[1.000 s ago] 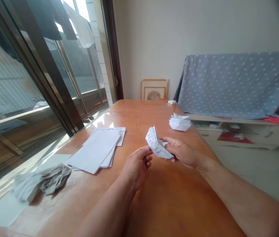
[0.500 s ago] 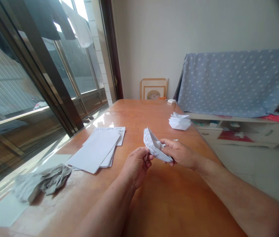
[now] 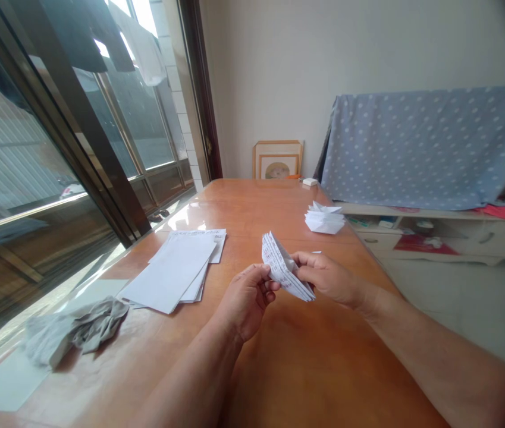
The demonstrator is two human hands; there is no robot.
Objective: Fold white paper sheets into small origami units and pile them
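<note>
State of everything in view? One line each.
Boat-shaped folded paper: creased, inked, held up
Left hand: pinching it
Right hand: gripping it
White folded papers: stacked
Paper sheets: flat, loosely stacked
Grey cloth: crumpled
Polka-dot cloth: draped
Framed picture: upright
Garments: hanging
Drawer: looks shut

White boat-shaped folded paper [image 3: 284,268]: matt, crisply creased, layered edges.
White pointed stack of folded paper [image 3: 324,222]: matt, sharp-creased.
White rectangular paper sheets [image 3: 169,273]: smooth, matt, flat.
Orange-brown long wood-look table [image 3: 256,208]: smooth, glossy top with bright reflections.
Grey crumpled cloth [image 3: 99,324]: matt, soft-looking, wrinkled.
Blue white-dotted rectangular cloth [image 3: 422,148]: matt fabric.
Pale wood-framed rectangular picture [image 3: 278,163]: smooth wood-look frame.
</note>
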